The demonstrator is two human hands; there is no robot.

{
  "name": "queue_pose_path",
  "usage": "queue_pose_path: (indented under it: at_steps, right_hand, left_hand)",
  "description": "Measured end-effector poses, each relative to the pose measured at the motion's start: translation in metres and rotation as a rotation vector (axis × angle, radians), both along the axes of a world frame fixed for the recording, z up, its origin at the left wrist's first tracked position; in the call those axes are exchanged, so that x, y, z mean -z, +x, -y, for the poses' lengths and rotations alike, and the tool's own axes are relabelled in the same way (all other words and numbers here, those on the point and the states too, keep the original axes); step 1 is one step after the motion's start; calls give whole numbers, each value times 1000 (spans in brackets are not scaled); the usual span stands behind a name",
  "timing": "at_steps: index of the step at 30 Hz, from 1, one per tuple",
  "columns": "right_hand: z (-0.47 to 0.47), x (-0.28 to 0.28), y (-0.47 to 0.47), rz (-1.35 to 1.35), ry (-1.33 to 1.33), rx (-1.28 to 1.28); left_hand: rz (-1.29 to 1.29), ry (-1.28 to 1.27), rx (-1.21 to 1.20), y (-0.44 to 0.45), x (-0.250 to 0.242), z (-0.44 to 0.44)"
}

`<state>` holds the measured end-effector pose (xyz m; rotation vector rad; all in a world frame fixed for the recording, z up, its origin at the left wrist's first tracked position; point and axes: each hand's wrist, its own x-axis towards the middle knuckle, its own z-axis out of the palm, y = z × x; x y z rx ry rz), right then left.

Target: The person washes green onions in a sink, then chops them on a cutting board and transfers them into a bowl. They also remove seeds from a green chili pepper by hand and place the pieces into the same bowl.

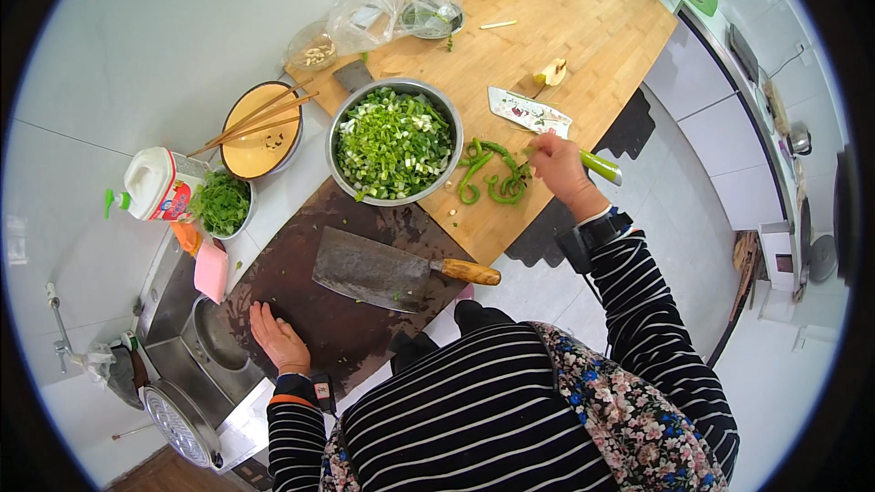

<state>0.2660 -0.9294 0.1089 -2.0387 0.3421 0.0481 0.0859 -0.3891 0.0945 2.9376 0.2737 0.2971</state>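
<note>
My left hand (279, 339) rests with its fingers apart on the dark cutting board (287, 280), holding nothing. On that board lies a wood-handled cleaver (376, 269), its handle pointing right. Several green chili peppers (502, 174) lie on the wooden board (595, 27). My right hand (562, 169) is at their right, beside the green handle of a floral-bladed knife (530, 111); the fingertips are bent together, and whether they pinch a pepper stem is unclear. A steel bowl (448, 99) of chopped green onions stands where the two boards meet.
Left of the steel bowl are a yellow enamel bowl (260, 140) with chopsticks, a white jug (160, 184), a bowl of leafy herbs (224, 205) and a pink sponge (211, 272). Behind sit a plastic bag (383, 3) and a cut fruit piece (551, 73). A steel sink (184, 355) is at lower left.
</note>
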Motion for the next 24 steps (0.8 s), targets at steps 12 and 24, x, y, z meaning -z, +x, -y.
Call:
queue_pose_path:
  at_steps: [12, 24]
  right_hand:
    - [-47, -39, 6, 135, -605, -401]
    - [-48, -11, 51, 105, -482, -487]
  left_hand:
    - [-35, 31, -10, 0, 4, -3]
    - [7, -26, -4, -1, 0, 0]
